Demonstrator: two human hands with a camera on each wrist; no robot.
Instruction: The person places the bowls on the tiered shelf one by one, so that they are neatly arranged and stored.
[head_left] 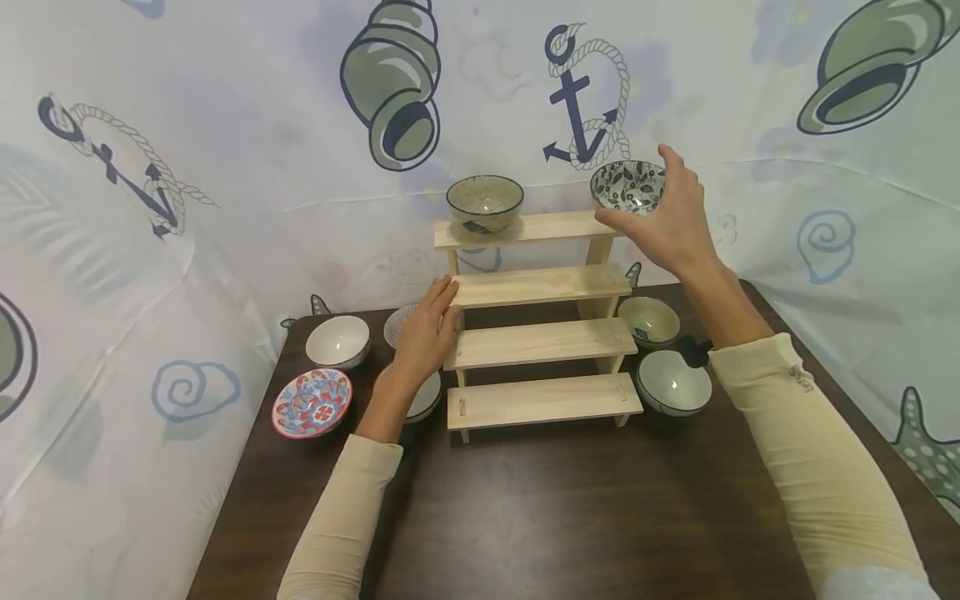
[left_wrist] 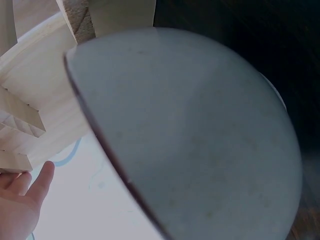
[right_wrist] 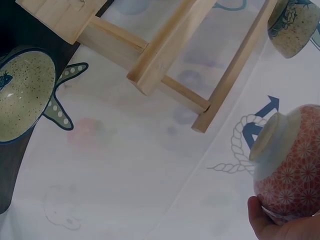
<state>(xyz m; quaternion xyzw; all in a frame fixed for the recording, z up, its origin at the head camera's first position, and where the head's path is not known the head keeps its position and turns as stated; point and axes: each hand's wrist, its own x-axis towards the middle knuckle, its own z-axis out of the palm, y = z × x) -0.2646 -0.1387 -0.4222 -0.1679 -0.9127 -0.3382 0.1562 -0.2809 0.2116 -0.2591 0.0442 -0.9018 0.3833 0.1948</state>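
My right hand [head_left: 678, 217] grips a small bowl [head_left: 624, 185] by its rim, thumb on the near side and fingers at the far side. Black floral print covers the bowl's inside; the right wrist view shows a red patterned outside. It hangs over the right end of the top step of a four-step wooden stand [head_left: 543, 285]. With fingers fairly straight, my left hand [head_left: 429, 333] touches the left end of the second step from the top. A speckled green bowl [head_left: 484, 204] stands at the top step's left end.
Left of the stand are a white bowl [head_left: 337, 342], a red-and-blue patterned bowl [head_left: 312, 404], a ribbed bowl [head_left: 397, 323] and another bowl [head_left: 427, 395] partly behind my left arm. A green bowl [head_left: 649, 322] and a white bowl [head_left: 673, 383] sit to its right.
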